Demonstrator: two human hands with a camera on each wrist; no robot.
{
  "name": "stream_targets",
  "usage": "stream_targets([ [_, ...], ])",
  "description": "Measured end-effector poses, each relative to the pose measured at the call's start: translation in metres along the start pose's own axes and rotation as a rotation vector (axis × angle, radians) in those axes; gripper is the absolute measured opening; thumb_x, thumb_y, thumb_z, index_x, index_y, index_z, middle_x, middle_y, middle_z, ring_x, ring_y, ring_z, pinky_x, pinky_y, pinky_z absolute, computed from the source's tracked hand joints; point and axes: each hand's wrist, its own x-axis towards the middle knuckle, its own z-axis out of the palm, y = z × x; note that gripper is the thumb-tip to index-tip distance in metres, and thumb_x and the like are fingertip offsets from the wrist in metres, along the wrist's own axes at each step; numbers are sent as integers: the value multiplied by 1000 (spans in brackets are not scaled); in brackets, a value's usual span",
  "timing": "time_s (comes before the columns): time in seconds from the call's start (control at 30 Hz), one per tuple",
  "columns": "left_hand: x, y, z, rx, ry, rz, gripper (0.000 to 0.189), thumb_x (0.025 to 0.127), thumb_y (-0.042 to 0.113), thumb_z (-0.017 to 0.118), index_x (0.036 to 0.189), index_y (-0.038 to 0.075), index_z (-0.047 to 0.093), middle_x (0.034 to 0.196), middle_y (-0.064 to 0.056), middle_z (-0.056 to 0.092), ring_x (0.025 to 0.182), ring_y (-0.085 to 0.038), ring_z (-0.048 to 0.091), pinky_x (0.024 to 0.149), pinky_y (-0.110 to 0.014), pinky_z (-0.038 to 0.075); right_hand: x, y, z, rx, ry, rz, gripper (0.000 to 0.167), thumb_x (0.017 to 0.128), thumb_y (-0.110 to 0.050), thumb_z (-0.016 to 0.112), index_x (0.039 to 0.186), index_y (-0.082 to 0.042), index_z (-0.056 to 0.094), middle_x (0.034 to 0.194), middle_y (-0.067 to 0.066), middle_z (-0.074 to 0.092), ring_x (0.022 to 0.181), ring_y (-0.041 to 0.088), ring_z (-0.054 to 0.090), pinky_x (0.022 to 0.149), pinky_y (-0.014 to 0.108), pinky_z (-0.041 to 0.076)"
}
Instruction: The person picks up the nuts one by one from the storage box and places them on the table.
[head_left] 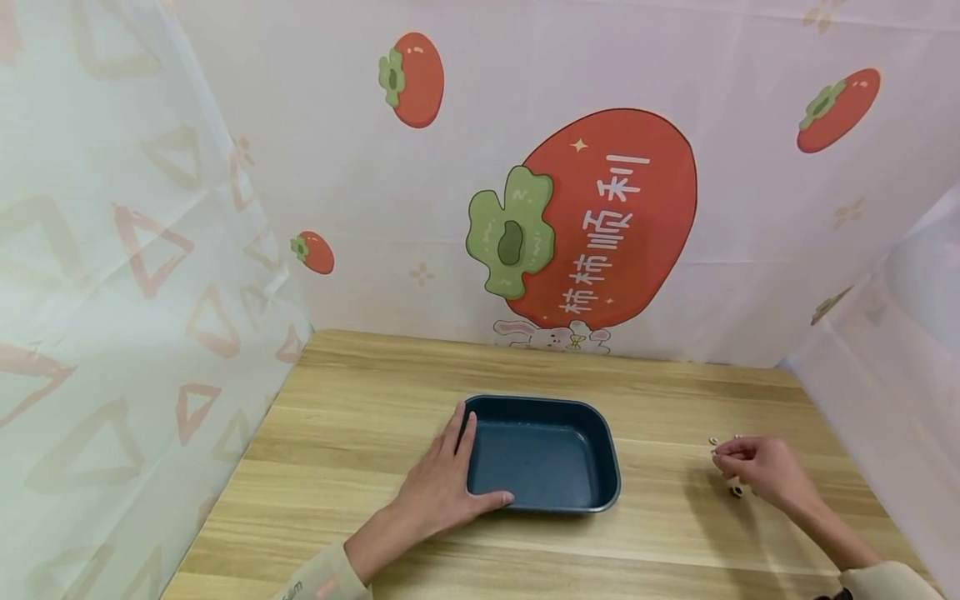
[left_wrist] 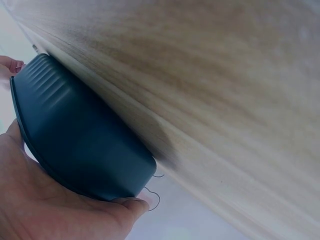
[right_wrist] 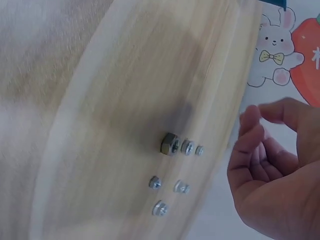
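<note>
A deep, dark teal tray (head_left: pixel 536 467) lies on the wooden tabletop. My left hand (head_left: pixel 442 487) grips its left end, fingers along the left rim and thumb over the front rim. In the left wrist view the same hand (left_wrist: pixel 60 205) curves around the tray's outer wall (left_wrist: pixel 85 135). To the right, my right hand (head_left: pixel 768 475) pinches a tiny pale piece, apparently a nut, between thumb and forefinger, mostly covered by the fingertips. Beneath it, several metal nuts lie loose, among them a large hex nut (right_wrist: pixel 170 144) and a small one (right_wrist: pixel 155 182).
A printed cloth wall (head_left: pixel 360 167) with persimmon drawings rises behind the table, and further cloth hangs on the left (head_left: pixel 150 292) and right. Bare wooden tabletop (head_left: pixel 660 500) lies between the tray and the nuts.
</note>
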Motion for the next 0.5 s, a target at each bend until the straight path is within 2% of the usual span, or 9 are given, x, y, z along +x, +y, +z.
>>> stream_targets([
  [0.13, -1, 0, 0, 4, 5, 2, 127, 83, 89, 60, 170, 7, 17, 179, -13, 3, 158, -41, 29, 117, -59, 42, 4, -2, 1, -62, -43, -56, 15, 97, -11, 74, 98, 2, 80, 81, 5, 78, 67, 14, 71, 57, 25, 53],
  [0.33, -1, 0, -1, 6, 6, 4, 127, 83, 88, 61, 170, 7, 17, 179, -13, 3, 157, -41, 30, 117, -59, 43, 9, -3, 6, -155, -27, -125, 7, 92, -10, 79, 87, -5, 81, 77, -2, 75, 61, 5, 63, 57, 23, 50],
  [0.5, 0, -1, 1, 13, 9, 2, 127, 83, 88, 61, 170, 7, 17, 179, -12, 2, 158, -41, 30, 116, -59, 43, 12, 1, 10, -208, -32, -166, 7, 89, -10, 80, 82, -9, 79, 73, -6, 73, 60, 0, 59, 57, 23, 50],
])
